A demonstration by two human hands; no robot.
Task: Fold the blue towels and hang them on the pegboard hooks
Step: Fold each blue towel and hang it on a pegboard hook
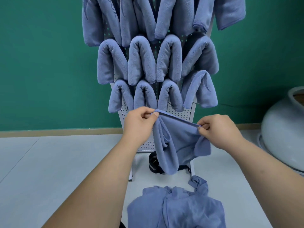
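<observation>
A blue towel [177,145] hangs in the air in front of the white pegboard [179,115]. My left hand [139,124] pinches its top edge at the left, and my right hand [220,130] pinches the same edge at the right, so the hem is stretched taut between them. The cloth droops below in loose folds. Several folded blue towels [141,61] hang in rows on the pegboard hooks above my hands. A heap of loose blue towels [177,206] lies on the floor below.
The pegboard stands on white legs [131,175] against a green wall [49,63]. A black strap [153,163] lies at its base. A large grey ceramic pot [284,129] sits at the right. Pale floor [49,170] spreads to the left.
</observation>
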